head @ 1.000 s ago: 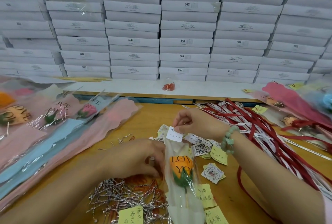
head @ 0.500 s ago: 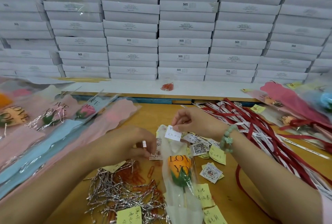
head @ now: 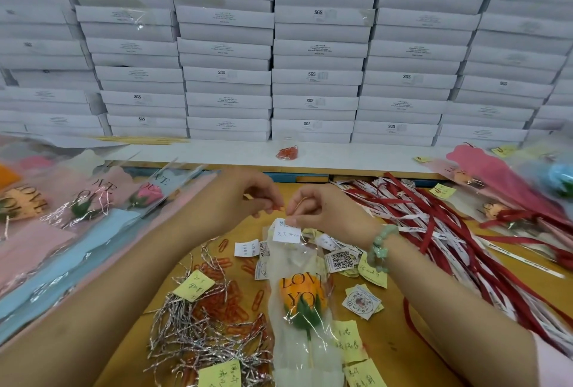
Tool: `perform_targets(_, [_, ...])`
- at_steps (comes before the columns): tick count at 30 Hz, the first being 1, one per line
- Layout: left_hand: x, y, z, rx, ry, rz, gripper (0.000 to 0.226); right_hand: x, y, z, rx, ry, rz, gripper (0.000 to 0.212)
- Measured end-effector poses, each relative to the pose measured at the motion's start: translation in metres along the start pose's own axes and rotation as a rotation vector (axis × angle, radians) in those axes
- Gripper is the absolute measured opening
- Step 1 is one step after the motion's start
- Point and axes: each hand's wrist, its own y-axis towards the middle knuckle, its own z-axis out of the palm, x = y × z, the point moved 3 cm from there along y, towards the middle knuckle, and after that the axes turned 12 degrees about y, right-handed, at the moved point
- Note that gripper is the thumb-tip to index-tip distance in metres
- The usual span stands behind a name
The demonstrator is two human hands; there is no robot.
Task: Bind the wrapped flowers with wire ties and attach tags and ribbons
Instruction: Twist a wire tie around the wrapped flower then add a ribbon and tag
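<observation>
White paper tag (head: 288, 233) pinched onto clear-wrapped orange flower (head: 299, 296) by right hand (head: 325, 211); orange paper clip (head: 278, 208) pinched in left hand (head: 245, 197). Silver wire ties (head: 198, 337), red ribbons (head: 431, 231) judged not yet applied.

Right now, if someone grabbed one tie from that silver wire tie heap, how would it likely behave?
The silver wire ties look thin and kinked, so probably light and bendy. They lie tangled with orange paper clips, so pulling one would likely drag neighbours along.
</observation>
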Motion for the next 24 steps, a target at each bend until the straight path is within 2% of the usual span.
perform_targets(5, [-0.002,0.02,0.015,0.124,-0.003,-0.074,0.029,0.001,0.0,-0.001,-0.017,0.003,-0.05,0.017])
perform_targets(12, [0.015,0.021,0.023,0.04,-0.176,-0.208,0.015,-0.004,0.002,-0.003,-0.024,0.036,-0.052,0.005])
perform_targets(18, [0.017,0.021,0.028,-0.018,-0.279,-0.318,0.01,-0.007,0.002,-0.003,-0.036,0.094,-0.017,0.007])
perform_targets(24, [0.014,0.023,0.036,-0.01,-0.263,-0.302,0.009,-0.011,0.002,-0.003,-0.071,0.098,0.024,0.002])
